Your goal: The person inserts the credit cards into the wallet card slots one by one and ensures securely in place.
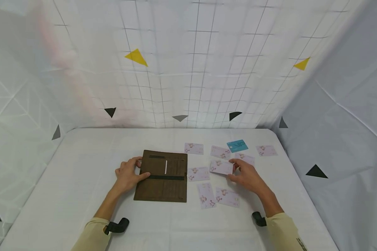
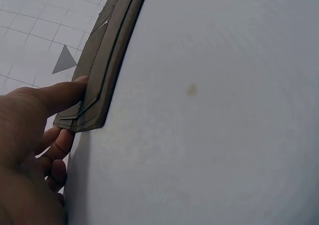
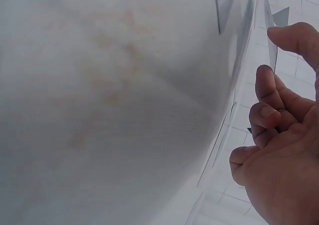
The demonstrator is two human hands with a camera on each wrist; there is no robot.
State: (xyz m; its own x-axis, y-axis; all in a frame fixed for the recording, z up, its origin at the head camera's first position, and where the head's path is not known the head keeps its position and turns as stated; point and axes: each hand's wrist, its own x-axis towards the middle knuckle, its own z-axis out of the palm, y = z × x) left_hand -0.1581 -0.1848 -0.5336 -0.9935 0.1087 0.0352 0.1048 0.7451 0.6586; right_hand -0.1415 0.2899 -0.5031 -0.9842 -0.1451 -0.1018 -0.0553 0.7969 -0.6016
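A brown wallet (image 1: pixel 164 191) lies spread open left of centre, its slots facing up, with a thin white edge (image 1: pixel 166 167) showing in its upper half. My left hand (image 1: pixel 127 176) grips its left side, thumb on top and fingers at the edge; the left wrist view shows the wallet (image 2: pixel 97 80) lifted at that end. In my right hand (image 1: pixel 246 176) is a pale floral card (image 1: pixel 220 167), pinched by its right edge between thumb and fingers. The right wrist view has this card (image 3: pixel 270 31) nearly edge-on, above the white tabletop.
Around the held card lie several similar floral cards, among them one near the wallet (image 1: pixel 198 174), one at the front (image 1: pixel 227 197) and one far right (image 1: pixel 266 150). A teal card (image 1: pixel 237 146) marked VIP lies behind. White sheeting (image 1: pixel 176 90) rises beyond the table.
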